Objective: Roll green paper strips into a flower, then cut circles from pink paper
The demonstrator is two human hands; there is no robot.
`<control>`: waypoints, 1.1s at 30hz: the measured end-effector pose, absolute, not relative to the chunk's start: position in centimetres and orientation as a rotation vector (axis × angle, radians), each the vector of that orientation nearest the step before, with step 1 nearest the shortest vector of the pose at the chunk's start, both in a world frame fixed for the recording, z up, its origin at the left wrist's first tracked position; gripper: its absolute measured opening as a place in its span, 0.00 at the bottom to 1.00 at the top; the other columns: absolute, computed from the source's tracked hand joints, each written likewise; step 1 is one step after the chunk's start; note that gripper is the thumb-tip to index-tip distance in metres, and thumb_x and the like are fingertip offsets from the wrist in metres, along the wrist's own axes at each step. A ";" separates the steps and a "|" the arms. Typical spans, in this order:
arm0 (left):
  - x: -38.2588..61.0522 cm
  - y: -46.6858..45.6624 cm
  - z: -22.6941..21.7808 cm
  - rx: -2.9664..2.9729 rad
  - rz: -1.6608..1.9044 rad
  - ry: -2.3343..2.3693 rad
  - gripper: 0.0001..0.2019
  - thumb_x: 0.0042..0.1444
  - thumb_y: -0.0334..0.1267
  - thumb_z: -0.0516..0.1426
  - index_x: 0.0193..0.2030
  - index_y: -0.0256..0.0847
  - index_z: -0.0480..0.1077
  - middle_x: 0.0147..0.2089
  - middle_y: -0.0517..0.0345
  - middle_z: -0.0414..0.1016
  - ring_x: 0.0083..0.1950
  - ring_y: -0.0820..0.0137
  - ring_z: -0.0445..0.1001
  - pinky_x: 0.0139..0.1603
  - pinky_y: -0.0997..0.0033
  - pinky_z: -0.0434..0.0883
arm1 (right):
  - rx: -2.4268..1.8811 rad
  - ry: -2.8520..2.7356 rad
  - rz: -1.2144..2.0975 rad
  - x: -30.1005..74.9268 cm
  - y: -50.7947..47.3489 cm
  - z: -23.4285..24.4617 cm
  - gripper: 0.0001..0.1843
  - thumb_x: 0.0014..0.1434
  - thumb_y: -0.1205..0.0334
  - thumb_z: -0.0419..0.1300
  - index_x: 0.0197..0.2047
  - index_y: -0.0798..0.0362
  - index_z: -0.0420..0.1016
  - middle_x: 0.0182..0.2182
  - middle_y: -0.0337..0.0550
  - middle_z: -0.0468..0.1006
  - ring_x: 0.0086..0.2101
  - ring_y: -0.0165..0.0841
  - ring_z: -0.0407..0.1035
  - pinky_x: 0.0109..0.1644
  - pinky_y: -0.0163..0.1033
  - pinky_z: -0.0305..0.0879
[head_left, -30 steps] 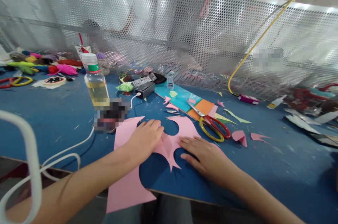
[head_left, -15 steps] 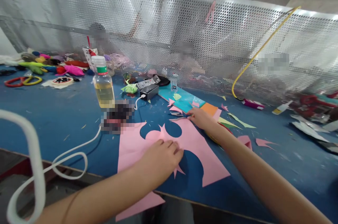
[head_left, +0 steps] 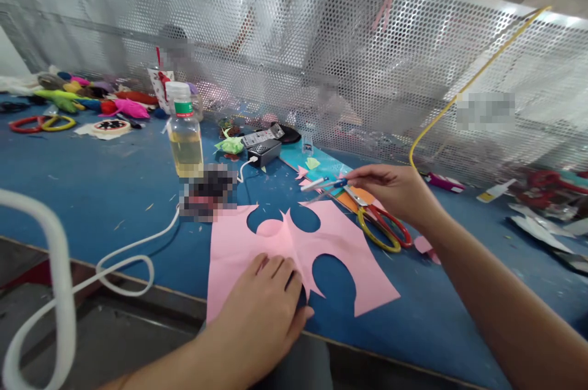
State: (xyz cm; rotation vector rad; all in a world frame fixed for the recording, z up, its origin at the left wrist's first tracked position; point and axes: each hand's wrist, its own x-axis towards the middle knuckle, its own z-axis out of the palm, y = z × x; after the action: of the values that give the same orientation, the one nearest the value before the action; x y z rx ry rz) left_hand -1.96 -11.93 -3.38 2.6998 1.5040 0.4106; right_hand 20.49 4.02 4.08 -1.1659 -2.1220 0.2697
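Observation:
My left hand lies on a pink sheet of paper at the table's front edge, its fingers stretched and nothing in its grasp. Round holes have been cut from the sheet, leaving pointed strips between them. My right hand pinches a blue-and-silver drawing compass above the sheet's far edge. Its two legs point left, slightly apart. Beneath the right hand rest scissors with red and yellow handles, beside an orange piece of paper and a blue sheet.
A bottle of yellow liquid stands left of the paper. A black box with a white cable sits behind. More red-yellow scissors lie far left. A perforated metal screen closes off the back; a yellow cord hangs there.
My right hand has lifted the compass off the table, uncovering the scissors. My left hand has slid toward me and flattened on the pink paper.

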 end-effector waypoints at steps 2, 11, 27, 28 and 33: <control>-1.9 -12.4 -3.6 2.698 0.415 1.520 0.20 0.63 0.46 0.47 0.52 0.36 0.69 0.54 0.49 0.73 0.54 0.57 0.70 0.57 0.53 0.65 | -1.096 -2.213 0.339 19.7 2.5 5.6 0.12 0.54 0.51 0.59 0.32 0.49 0.79 0.31 0.42 0.82 0.35 0.41 0.77 0.39 0.44 0.74; -1.2 -13.3 -4.3 2.728 0.338 1.554 0.29 0.60 0.54 0.48 0.57 0.32 0.67 0.57 0.43 0.71 0.56 0.53 0.67 0.57 0.53 0.63 | -0.911 -2.554 0.304 17.3 0.9 6.3 0.13 0.58 0.58 0.54 0.30 0.48 0.79 0.29 0.39 0.83 0.31 0.37 0.76 0.36 0.41 0.71; 0.1 -13.8 -4.8 2.897 0.366 1.629 0.30 0.55 0.55 0.54 0.52 0.28 0.71 0.50 0.41 0.74 0.51 0.54 0.70 0.53 0.56 0.68 | -0.874 -2.550 0.438 16.0 0.8 5.9 0.07 0.54 0.63 0.58 0.32 0.45 0.78 0.28 0.35 0.82 0.30 0.34 0.77 0.34 0.38 0.72; 0.2 -13.7 -4.8 2.892 0.349 1.634 0.30 0.54 0.56 0.55 0.52 0.28 0.71 0.50 0.41 0.74 0.51 0.53 0.71 0.53 0.55 0.68 | -0.894 -2.527 0.524 15.8 0.8 6.0 0.06 0.54 0.63 0.59 0.33 0.46 0.78 0.28 0.35 0.82 0.31 0.34 0.77 0.36 0.38 0.72; 0.9 -13.8 -4.6 2.852 0.268 1.624 0.36 0.50 0.57 0.58 0.58 0.30 0.67 0.57 0.39 0.71 0.55 0.49 0.70 0.54 0.52 0.69 | -0.886 -2.461 0.847 14.8 1.2 5.9 0.05 0.53 0.64 0.60 0.33 0.49 0.78 0.29 0.37 0.82 0.32 0.33 0.77 0.36 0.36 0.73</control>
State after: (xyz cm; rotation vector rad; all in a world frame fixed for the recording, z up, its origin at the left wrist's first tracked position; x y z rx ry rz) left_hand 0.93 -13.82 -4.55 2.8517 1.6244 0.2685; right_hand 14.82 1.19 5.87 -0.8862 -2.4612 0.8468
